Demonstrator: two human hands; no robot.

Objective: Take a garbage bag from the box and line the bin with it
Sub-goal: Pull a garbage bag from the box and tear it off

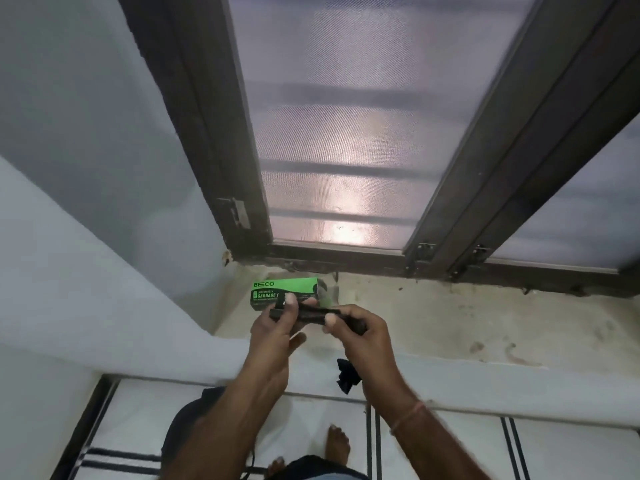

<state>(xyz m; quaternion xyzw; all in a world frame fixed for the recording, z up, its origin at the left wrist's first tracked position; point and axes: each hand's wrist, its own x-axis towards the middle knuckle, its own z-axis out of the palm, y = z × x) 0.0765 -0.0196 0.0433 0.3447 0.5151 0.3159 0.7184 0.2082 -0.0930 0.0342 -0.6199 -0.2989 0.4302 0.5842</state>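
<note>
A green and black garbage bag box (pixel 284 292) lies on its side on the window sill (pixel 450 320), close to the left corner. Just in front of it, my left hand (pixel 277 327) and my right hand (pixel 356 332) hold a black roll of garbage bags (pixel 311 315) between them, one hand at each end. A loose black end of a bag (pixel 348 374) hangs down below my right hand. A dark round bin (pixel 188 422) stands on the floor under my left forearm, mostly hidden by it.
A dark-framed window with a mesh screen (pixel 346 133) rises behind the sill. A white wall (pixel 86 150) closes the left side. The floor (pixel 450 452) is white tile with black stripes, and my bare feet (pixel 337 445) stand on it.
</note>
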